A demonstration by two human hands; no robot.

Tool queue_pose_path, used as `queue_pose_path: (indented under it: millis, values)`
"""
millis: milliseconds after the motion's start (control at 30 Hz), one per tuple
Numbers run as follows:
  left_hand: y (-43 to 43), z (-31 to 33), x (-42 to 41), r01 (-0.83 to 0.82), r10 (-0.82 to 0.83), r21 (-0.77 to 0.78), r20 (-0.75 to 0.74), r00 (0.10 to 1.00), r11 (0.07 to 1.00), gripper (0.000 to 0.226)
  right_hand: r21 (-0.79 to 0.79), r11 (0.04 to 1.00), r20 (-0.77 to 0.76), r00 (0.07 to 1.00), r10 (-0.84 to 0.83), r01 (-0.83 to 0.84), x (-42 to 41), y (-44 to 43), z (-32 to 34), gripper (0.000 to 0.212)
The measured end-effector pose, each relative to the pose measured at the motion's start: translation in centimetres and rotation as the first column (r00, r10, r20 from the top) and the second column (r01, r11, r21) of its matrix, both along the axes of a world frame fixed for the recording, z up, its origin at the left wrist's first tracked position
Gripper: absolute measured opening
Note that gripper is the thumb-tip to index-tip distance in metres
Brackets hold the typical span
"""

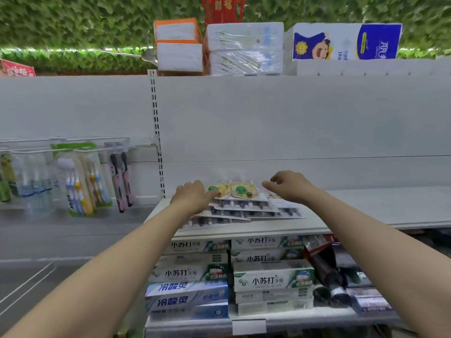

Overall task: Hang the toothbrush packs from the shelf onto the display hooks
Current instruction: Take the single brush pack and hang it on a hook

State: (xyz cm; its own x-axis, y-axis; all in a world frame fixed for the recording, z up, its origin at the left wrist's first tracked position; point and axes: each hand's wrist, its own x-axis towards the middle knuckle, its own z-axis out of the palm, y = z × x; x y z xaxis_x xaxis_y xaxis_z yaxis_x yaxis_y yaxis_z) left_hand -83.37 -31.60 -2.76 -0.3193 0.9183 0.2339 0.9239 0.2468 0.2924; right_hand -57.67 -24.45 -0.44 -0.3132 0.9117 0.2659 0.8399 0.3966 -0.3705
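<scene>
A loose pile of flat toothbrush packs (244, 206) lies on the grey shelf (366, 211), the top ones yellow with green dots. My left hand (192, 195) rests on the pile's left edge, fingers curled over a pack. My right hand (290, 185) hovers above the pile's right side with fingers loosely bent and nothing in it. To the left, display hooks (73, 148) carry several hanging toothbrush packs (83, 179), among them a pink pair (123, 181).
Toothpaste boxes (268, 279) fill the shelf below the pile. A slotted upright (157, 137) divides the hook section from the shelf section. Tissue and paper packs (244, 47) sit on the top ledge. A lower grey shelf (61, 240) runs under the hooks.
</scene>
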Motion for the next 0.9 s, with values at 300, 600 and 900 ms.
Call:
queue_pose_path:
  millis: [300,600,900]
  values:
    - [6.7,-0.3,-2.2,0.047,-0.044,-0.021,0.12,0.992,0.999,0.075,-0.172,0.981,-0.058,0.993,-0.101,0.09,-5.0,5.2,-1.8,0.083]
    - [9.4,-0.3,-2.7,0.059,-0.046,-0.051,0.222,0.974,0.997,0.065,-0.259,0.954,-0.126,0.974,-0.187,0.15,-6.8,7.7,-2.7,0.083]
    - [7.2,0.1,-2.2,-0.118,0.025,0.144,0.527,0.849,0.982,0.042,-0.431,0.902,-0.597,0.746,-0.296,0.013,-3.6,8.7,-2.9,0.047]
